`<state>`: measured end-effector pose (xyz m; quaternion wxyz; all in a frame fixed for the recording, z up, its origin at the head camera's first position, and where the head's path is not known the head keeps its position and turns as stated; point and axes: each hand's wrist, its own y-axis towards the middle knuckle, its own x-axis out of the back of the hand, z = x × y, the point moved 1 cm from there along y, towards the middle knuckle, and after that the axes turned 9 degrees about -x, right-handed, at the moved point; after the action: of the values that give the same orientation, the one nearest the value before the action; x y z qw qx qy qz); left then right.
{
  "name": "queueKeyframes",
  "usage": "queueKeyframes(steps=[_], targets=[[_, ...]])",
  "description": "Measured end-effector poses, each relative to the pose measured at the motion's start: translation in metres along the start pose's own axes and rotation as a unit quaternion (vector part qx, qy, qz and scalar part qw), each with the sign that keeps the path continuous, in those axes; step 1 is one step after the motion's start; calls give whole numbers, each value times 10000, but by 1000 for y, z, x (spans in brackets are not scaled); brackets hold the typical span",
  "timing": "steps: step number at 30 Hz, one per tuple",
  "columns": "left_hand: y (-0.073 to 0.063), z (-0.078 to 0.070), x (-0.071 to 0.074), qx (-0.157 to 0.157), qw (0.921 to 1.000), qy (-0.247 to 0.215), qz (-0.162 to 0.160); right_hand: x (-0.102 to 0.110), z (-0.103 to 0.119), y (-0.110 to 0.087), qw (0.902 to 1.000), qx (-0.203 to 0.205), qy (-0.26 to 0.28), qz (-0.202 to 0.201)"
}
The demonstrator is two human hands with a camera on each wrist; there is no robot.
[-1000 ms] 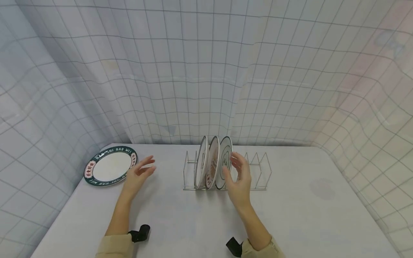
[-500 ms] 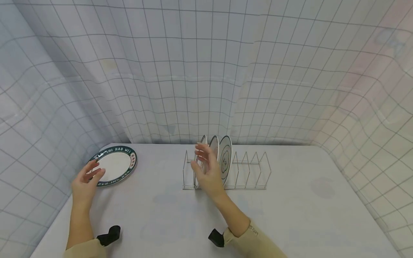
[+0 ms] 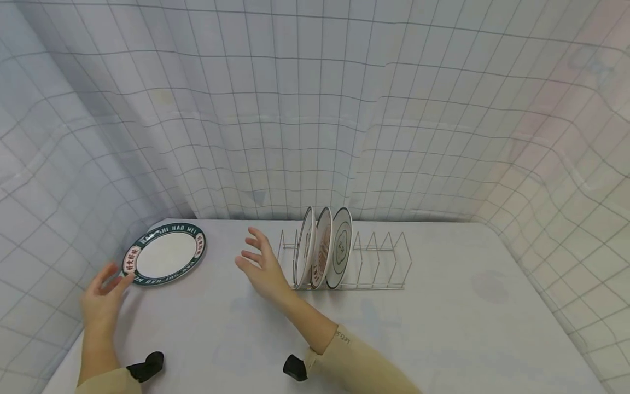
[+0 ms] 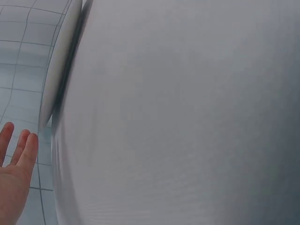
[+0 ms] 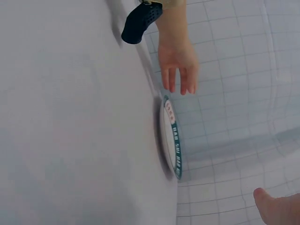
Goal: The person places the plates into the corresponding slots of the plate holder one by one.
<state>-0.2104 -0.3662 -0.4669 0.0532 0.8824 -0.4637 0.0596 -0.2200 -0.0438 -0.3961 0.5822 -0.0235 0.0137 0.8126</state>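
Observation:
An oval plate (image 3: 167, 255) with a dark green lettered rim lies on the left of the table; the right wrist view shows the plate (image 5: 170, 136) edge-on. My left hand (image 3: 100, 301) hovers by its near left edge, fingers loosely bent and holding nothing. Between that plate and the wire rack (image 3: 379, 268) my right hand (image 3: 264, 272) hangs in the air with spread fingers and nothing in them. Three plates stand upright in the rack's left part: a left plate (image 3: 305, 249), a middle plate (image 3: 322, 249) with red print, and a right plate (image 3: 340, 249) with a green pattern.
The white table (image 3: 443, 328) is bounded at the back and sides by a white grid-patterned curtain (image 3: 315, 109). Black wrist-worn pieces (image 3: 146, 366) stick out near both sleeves.
Both hands have moved left. My right hand has come away from in front of the rack, and my left hand has passed over the oval plate to its left side. The plates stay put.

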Motion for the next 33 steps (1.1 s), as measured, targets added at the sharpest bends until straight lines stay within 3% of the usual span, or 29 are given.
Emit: queueKeyframes(steps=[6, 12, 15, 25, 28, 33], targets=[[4, 1, 2, 311, 9975, 536, 336, -21, -27, 17, 9986, -424, 301, -80], [9, 10, 8, 214, 9966, 230, 762, -32, -52, 33, 9850, -1116, 1267, -352], [11, 12, 9, 290, 9955, 63, 901, -35, -62, 39, 9767, -1257, 1708, -338], [18, 13, 1, 801, 9943, -27, 702, -46, -83, 48, 9478, -1818, 2604, -269], [21, 16, -1, 709, 9952, 257, 625, -51, -87, 51, 9375, -1981, 2853, -201], [23, 22, -7, 521, 9939, 818, 527, -57, -90, 54, 9309, -2143, 2959, -23]])
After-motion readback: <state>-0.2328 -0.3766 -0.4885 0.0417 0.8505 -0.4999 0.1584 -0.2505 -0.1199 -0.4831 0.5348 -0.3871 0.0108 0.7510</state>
